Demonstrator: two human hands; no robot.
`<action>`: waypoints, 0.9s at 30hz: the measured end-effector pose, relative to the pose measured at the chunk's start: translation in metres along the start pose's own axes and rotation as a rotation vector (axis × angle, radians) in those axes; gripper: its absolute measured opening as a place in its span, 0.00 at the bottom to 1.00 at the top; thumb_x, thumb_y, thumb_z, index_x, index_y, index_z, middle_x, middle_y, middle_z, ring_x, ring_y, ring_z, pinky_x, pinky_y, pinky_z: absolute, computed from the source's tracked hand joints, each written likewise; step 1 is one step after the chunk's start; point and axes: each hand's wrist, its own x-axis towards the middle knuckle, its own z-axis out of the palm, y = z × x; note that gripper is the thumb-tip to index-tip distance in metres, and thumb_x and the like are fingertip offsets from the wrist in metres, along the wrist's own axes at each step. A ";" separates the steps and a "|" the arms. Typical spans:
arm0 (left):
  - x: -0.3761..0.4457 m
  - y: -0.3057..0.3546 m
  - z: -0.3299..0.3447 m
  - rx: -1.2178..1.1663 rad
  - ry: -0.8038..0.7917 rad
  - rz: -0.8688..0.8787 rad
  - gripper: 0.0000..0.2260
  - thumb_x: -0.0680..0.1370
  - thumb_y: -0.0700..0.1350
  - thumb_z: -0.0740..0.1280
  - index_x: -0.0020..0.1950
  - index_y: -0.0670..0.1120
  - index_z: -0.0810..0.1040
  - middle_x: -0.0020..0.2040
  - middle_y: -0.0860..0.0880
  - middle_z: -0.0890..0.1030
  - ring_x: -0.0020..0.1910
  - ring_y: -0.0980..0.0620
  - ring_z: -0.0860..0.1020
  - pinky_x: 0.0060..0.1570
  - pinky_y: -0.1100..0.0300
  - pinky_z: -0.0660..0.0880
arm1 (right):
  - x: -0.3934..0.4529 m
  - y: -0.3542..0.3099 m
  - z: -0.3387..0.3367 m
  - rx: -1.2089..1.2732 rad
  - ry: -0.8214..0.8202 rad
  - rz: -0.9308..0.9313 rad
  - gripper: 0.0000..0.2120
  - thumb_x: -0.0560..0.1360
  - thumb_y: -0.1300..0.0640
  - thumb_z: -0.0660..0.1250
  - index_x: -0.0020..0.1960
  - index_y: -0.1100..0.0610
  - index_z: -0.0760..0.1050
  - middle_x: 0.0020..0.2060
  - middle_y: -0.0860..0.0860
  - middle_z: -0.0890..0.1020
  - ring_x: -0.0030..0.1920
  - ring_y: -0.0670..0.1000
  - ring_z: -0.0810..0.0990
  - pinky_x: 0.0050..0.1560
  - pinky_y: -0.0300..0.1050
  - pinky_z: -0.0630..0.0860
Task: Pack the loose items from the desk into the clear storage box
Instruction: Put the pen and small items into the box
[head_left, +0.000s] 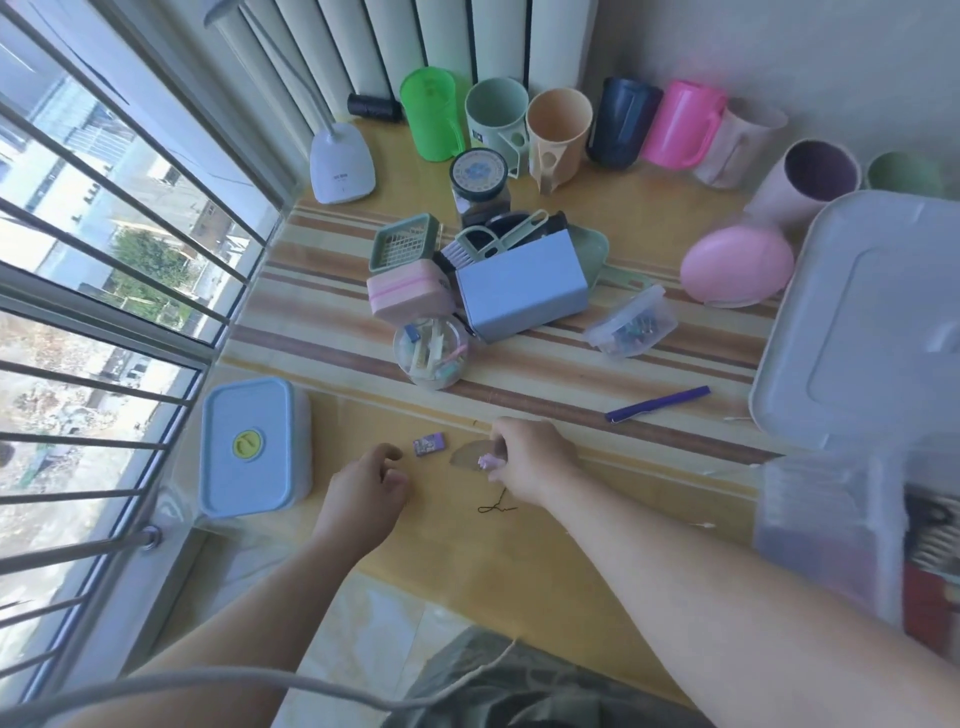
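On the striped yellow table (545, 364) beside a barred window (104, 260), the right hand (524, 457) pinches a small pink piece (488, 460); the left hand (363, 493) hovers, loosely curled, grasping nothing.

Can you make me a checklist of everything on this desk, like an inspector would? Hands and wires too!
Surface: yellow wooden desk with a striped mat across the middle.
Job's things: small purple packet, purple pen, black thread squiggle lie loose; clear storage box at the right edge, its grey lid behind it.
Clutter: row of plastic cups at the back, pink egg-shaped case, blue cardboard box, round clear tub of bits, blue lidded box with a smiley.
Hands: left hand loosely curled, holding nothing; right hand pinches a small pink thing.
Cables: grey cord at the bottom.
Surroundings: barred window on the left, white radiator behind.
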 end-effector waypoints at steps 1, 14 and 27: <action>-0.001 0.004 -0.001 -0.040 -0.018 -0.009 0.11 0.79 0.48 0.63 0.61 0.56 0.74 0.45 0.53 0.80 0.46 0.48 0.80 0.43 0.54 0.75 | -0.004 0.004 -0.008 0.036 0.007 0.018 0.11 0.76 0.55 0.76 0.46 0.49 0.73 0.43 0.42 0.80 0.47 0.47 0.81 0.42 0.44 0.76; 0.030 0.068 0.003 0.169 -0.171 0.056 0.09 0.72 0.49 0.75 0.47 0.51 0.77 0.52 0.49 0.71 0.44 0.53 0.74 0.39 0.58 0.73 | -0.125 0.049 -0.132 0.260 0.148 0.077 0.10 0.74 0.53 0.76 0.46 0.44 0.75 0.36 0.42 0.78 0.36 0.47 0.76 0.37 0.52 0.80; -0.022 0.169 0.046 -0.165 -0.187 0.098 0.10 0.63 0.56 0.76 0.42 0.58 0.83 0.36 0.52 0.85 0.36 0.45 0.85 0.44 0.42 0.84 | -0.239 0.118 -0.197 0.449 0.301 -0.178 0.10 0.73 0.56 0.79 0.50 0.47 0.80 0.36 0.43 0.80 0.33 0.41 0.72 0.37 0.35 0.70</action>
